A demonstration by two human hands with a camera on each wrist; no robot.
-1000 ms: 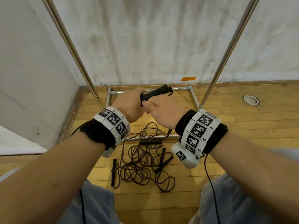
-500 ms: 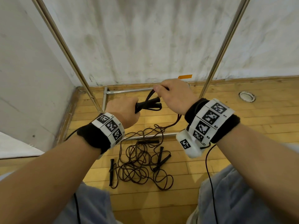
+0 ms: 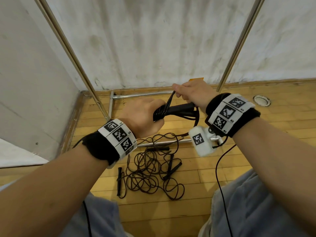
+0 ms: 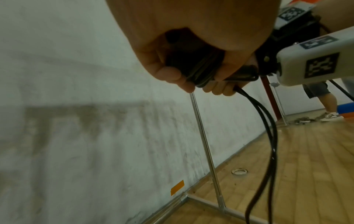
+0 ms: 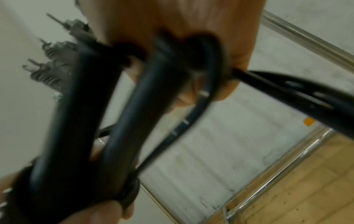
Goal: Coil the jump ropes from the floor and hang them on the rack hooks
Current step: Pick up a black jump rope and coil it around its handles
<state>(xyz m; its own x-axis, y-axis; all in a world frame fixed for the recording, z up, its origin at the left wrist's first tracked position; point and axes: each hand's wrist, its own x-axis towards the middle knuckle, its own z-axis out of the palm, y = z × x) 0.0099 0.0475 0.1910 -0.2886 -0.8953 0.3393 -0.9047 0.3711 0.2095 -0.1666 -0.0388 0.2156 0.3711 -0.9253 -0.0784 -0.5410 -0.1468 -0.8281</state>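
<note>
My left hand (image 3: 145, 115) grips two black jump-rope handles (image 3: 177, 111) held side by side, with cord wound round their left end. My right hand (image 3: 191, 93) pinches the black cord (image 3: 170, 101) and holds it up and to the right of the handles. In the left wrist view my fingers (image 4: 168, 74) curl round the bundle and two cord strands (image 4: 268, 128) hang down. The right wrist view shows the handles (image 5: 118, 115) close up and blurred. More jump ropes (image 3: 150, 173) lie tangled on the wooden floor below my hands.
The metal rack's two uprights (image 3: 75, 59) (image 3: 239, 43) rise either side of my hands, with its base bars (image 3: 142, 94) on the floor by the white wall. A round floor fitting (image 3: 261, 100) sits at right. Another person's legs (image 4: 323, 103) stand far off.
My right hand has carried the cord from beside the left hand up and to the right, laying wraps round the handles. My left hand has stayed on the handles.
</note>
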